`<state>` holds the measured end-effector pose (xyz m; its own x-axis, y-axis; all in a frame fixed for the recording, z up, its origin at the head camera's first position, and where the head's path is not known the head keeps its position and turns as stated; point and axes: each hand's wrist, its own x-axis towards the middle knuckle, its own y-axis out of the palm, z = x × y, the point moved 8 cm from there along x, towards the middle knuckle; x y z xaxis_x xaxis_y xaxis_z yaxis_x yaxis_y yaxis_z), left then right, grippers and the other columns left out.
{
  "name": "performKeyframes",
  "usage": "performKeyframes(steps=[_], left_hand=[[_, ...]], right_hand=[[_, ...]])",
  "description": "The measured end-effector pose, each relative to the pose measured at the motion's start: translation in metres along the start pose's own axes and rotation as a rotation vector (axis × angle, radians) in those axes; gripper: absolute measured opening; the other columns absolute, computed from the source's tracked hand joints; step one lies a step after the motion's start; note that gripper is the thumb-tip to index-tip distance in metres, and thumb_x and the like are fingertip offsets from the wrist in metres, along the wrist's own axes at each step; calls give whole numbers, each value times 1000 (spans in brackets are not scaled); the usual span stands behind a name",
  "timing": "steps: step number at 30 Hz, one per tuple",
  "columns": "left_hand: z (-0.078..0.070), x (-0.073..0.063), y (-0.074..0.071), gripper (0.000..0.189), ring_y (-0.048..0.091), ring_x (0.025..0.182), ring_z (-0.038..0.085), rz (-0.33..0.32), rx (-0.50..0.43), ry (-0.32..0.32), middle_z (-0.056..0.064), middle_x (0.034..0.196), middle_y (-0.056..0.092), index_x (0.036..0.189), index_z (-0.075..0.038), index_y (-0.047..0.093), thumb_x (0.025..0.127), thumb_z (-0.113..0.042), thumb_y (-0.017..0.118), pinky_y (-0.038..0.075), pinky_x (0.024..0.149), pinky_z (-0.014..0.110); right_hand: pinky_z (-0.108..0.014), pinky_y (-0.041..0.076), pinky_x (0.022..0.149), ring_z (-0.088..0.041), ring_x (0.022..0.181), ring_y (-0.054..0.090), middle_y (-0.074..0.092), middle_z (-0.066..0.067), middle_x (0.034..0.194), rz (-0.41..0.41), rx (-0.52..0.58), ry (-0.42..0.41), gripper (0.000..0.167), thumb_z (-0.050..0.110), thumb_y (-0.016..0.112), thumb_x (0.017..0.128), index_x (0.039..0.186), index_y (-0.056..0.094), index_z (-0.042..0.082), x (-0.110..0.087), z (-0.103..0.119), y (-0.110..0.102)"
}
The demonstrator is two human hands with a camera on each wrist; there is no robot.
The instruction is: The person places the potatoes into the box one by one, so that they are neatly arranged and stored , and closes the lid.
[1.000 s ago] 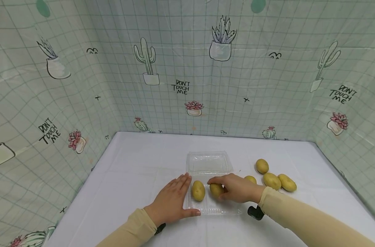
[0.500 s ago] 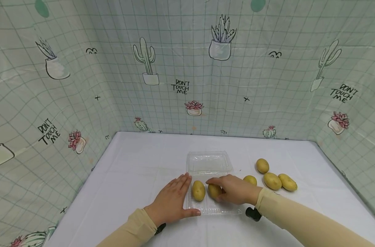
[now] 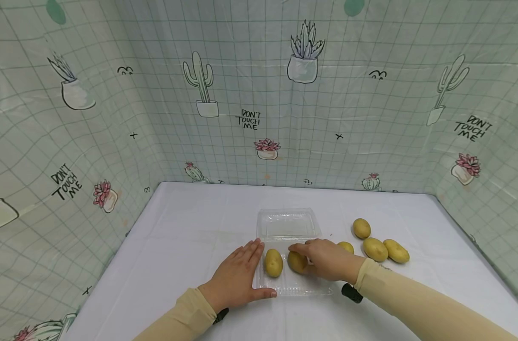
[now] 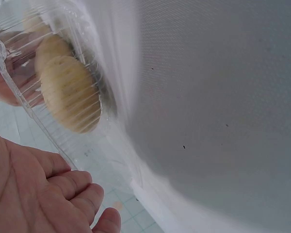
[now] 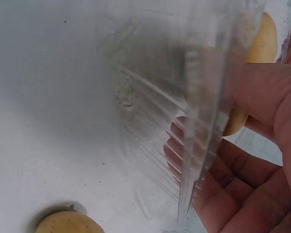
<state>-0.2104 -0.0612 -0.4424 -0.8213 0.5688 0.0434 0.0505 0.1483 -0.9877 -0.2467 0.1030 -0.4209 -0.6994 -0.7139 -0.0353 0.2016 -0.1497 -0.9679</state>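
Observation:
A clear plastic clamshell container [image 3: 284, 286] lies with its lid [image 3: 288, 223] folded back. In its left half sits a potato [image 3: 273, 263], also seen through the ribbed wall in the left wrist view. My right hand [image 3: 331, 259] grips a second potato [image 3: 297, 262] inside the container, fingers and thumb around it. My left hand [image 3: 237, 274] rests along the container's left edge, fingers straight and thumb spread near its front corner. In the right wrist view the ribbed wall partly covers the right fingers [image 5: 174, 150].
To the right lie several loose potatoes: one close behind the right hand [image 3: 346, 246], one farther back [image 3: 361, 228], and two side by side [image 3: 375, 249]. A white cloth covers the table [image 3: 199, 218]. Printed curtains [image 3: 233, 156] enclose the back and sides.
The right hand keeps its grip on the potato, which has shifted very slightly left within the container. My left hand stays in place.

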Motion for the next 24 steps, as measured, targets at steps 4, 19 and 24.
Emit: performKeyframes(steps=[4, 19, 24], left_hand=[[0, 0, -1, 109, 25, 147, 28, -7, -4, 1, 18, 160, 27, 155, 2, 29, 85, -78, 52, 24, 118, 41], [1, 0, 1, 107, 25, 147, 29, -19, -19, 6, 18, 160, 27, 155, 2, 28, 86, -76, 55, 25, 118, 42], [2, 1, 3, 107, 26, 147, 28, -20, -15, 3, 17, 160, 27, 155, 1, 28, 86, -76, 55, 25, 118, 42]], right_hand=[[-28, 54, 70, -5, 75, 58, 67, 7, 91, 20, 33, -9, 50, 12, 79, 86, 133, 62, 7, 1, 1, 2], [-27, 49, 71, -4, 74, 52, 59, 14, 89, 35, 114, -39, 52, 21, 75, 91, 138, 57, 7, 9, -1, 10], [-28, 50, 72, -5, 76, 53, 61, 13, 90, 34, 115, -40, 53, 21, 76, 91, 138, 56, 7, 9, -1, 11]])
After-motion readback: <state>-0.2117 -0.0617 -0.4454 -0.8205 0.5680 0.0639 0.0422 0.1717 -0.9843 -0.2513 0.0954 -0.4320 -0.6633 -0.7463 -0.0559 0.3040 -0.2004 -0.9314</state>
